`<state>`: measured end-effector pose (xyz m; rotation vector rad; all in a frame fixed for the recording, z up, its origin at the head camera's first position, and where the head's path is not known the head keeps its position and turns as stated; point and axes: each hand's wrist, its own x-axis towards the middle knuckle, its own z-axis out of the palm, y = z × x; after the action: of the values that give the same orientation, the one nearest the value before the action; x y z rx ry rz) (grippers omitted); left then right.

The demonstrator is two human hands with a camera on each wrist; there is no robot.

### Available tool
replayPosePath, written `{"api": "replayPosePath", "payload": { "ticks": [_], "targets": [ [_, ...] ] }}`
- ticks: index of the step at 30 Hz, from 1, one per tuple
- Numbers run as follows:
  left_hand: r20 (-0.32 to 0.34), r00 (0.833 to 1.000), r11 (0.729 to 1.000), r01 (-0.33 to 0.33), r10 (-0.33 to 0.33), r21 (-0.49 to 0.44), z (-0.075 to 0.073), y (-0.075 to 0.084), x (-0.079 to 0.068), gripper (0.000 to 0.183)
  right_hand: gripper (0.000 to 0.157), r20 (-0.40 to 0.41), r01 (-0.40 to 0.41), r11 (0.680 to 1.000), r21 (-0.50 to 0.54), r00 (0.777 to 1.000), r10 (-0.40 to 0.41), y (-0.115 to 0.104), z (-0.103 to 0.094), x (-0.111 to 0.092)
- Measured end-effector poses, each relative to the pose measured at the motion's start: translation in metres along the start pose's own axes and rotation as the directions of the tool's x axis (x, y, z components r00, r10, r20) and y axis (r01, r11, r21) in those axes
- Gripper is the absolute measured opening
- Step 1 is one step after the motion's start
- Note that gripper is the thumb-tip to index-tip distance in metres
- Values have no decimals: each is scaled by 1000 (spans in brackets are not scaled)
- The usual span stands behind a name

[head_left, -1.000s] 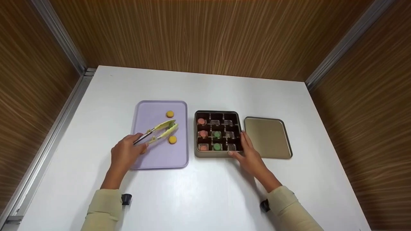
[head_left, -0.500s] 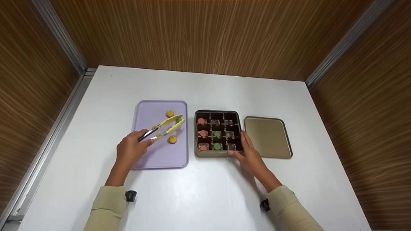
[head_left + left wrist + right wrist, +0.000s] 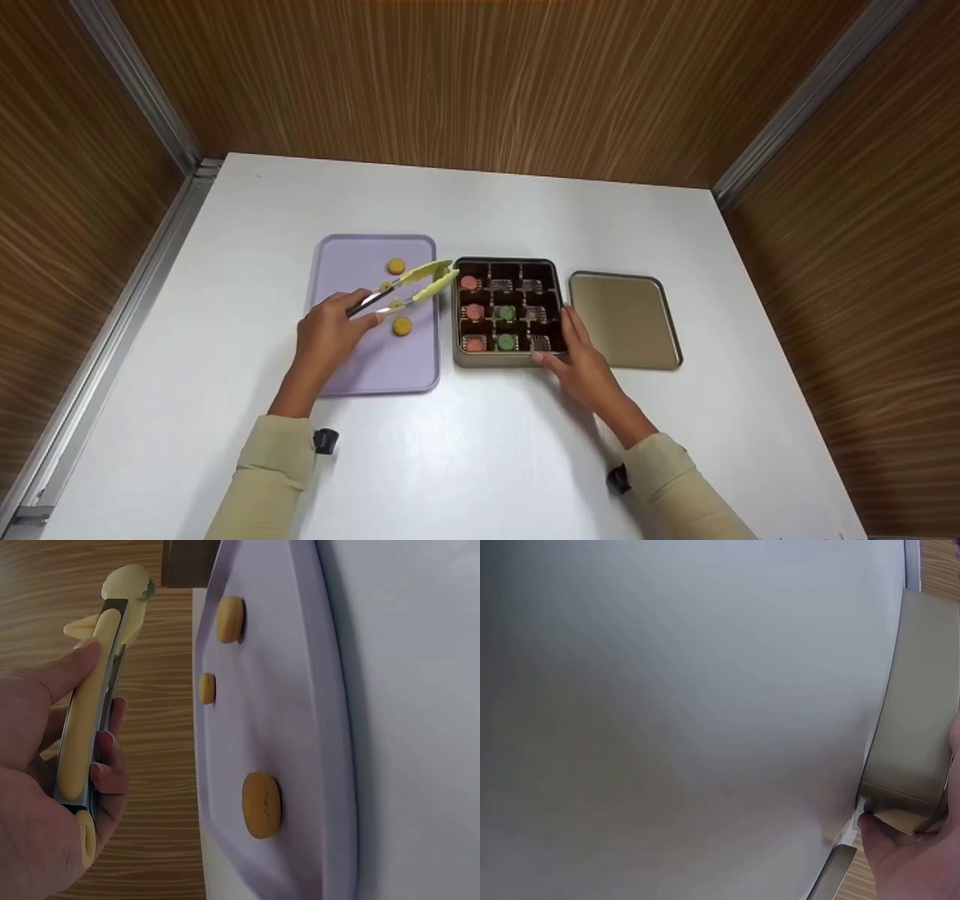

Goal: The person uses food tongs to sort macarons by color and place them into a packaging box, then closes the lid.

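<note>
My left hand point(image 3: 330, 334) grips yellow-tipped tongs point(image 3: 431, 290) by the handle. Between the tong heads is a green macaron, mostly covered, though its edge point(image 3: 148, 591) shows in the left wrist view. The heads reach the left rim of a square tin point(image 3: 491, 361) with a dark divided insert. Pink macarons point(image 3: 475, 312) fill the tin's left column; two green macarons point(image 3: 507, 342) sit in the middle one. My right hand point(image 3: 589, 375) holds the tin's near right corner, thumb in front, fingers along the side. Yellow macarons point(image 3: 262, 804) lie on a lilac tray point(image 3: 375, 247).
Right of the tin lies its flat gold lid point(image 3: 626, 322), rim up. Tray and tin stand side by side on the white table point(image 3: 450, 465) with a narrow gap between them. Wood-grain panels point(image 3: 465, 82) enclose the table at the back and sides.
My left hand has carried the tongs and green macaron rightward from over the tray to the tin's left rim. My right hand and the tin have stayed put.
</note>
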<state>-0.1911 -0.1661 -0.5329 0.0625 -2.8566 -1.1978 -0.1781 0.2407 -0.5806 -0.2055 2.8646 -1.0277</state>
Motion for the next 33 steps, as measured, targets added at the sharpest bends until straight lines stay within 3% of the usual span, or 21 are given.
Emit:
{"api": "replayPosePath", "payload": {
  "ticks": [10, 25, 33],
  "targets": [
    [10, 999, 999, -37, 37, -2, 16, 20, 16, 50, 107, 12, -8, 1000, -16, 1000, 8, 1, 0, 0],
    [84, 992, 995, -100, 98, 22, 50, 49, 35, 48, 106, 6, -20, 1000, -13, 1000, 20, 1, 0, 0],
    [99, 986, 990, -139, 135, 39, 63, 56, 42, 49, 106, 16, -17, 1000, -7, 1000, 17, 1, 1, 0]
  ]
}}
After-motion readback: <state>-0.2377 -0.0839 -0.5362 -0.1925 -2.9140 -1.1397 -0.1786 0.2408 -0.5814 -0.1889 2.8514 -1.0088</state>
